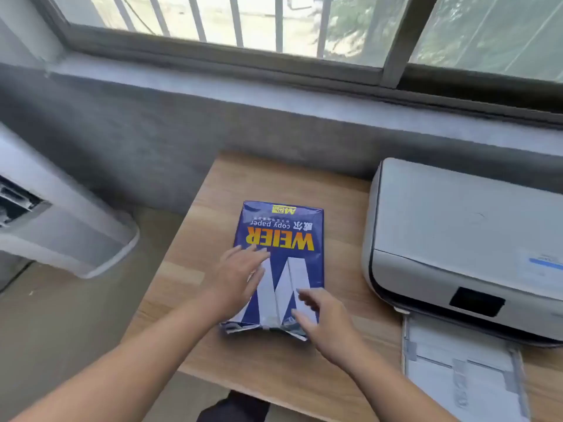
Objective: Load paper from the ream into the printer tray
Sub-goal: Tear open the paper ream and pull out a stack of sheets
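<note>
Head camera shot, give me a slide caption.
Both hands reach for a blue paper ream beside the printer's open tray.

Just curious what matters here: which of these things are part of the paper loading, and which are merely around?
In the job: blue wrapped paper ream; white printer; its pulled-out grey tray; left hand; right hand.
Just around: white floor appliance; barred window.

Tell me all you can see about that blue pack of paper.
The ream of copy paper lies flat on the wooden table, left of the printer. Its glossy blue wrapper shows yellow WEIER lettering, upside down to the wearer. The near end looks crumpled, perhaps opened. The left hand rests on it; the right hand touches its near corner.
</note>
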Available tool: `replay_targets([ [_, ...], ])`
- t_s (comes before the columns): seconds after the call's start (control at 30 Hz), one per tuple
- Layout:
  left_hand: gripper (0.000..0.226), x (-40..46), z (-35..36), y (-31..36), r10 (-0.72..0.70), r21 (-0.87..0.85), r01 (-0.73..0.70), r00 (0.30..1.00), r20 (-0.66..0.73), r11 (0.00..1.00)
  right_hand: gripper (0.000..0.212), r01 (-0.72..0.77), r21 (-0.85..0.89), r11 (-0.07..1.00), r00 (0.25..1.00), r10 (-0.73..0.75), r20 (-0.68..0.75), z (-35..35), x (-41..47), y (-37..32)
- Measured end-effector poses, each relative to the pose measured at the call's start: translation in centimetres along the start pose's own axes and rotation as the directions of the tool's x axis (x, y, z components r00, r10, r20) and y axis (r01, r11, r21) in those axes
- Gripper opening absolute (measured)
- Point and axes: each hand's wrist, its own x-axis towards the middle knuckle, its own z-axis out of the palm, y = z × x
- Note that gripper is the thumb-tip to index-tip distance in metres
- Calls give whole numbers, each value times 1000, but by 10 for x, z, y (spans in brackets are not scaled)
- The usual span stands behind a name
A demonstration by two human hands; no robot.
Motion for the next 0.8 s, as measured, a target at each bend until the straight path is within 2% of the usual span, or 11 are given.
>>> replay_targets([
  [0.1,54,-1,25,-24,80,85,-84,996,49,993,59,-28,-91,995,1000,27,-6,29,26,-4],
  [0.17,52,-7,40,-26,127,144,-136,990,67,980,59,-23,-182,983,1000,24,6,38,28,-6],
  [0.27,53,-9,56,-37,139,124,-145,989,58,982,56,-40,-272,962,999,42,3,51,32,-3],
  [0.33,54,-12,66,-41,125,129,-132,990,63,983,51,-24,-292,956,1000,18,-24,59,36,1],
  [0.43,52,-14,74,-42,83,37,-85,996,45,996,41,8,-311,950,992,-47,-118,73,37,5],
  [0.57,56,-26,86,-49,114,-16,-114,994,4,993,35,88,-368,926,948,-191,-253,90,32,15],
  [0.7,58,-29,93,-51,121,-26,-120,992,23,992,21,81,-291,953,920,-184,-347,92,37,18],
  [0.8,57,-29,94,-52,117,-23,-117,993,19,993,13,68,-280,957,921,-169,-352,92,44,15],
])
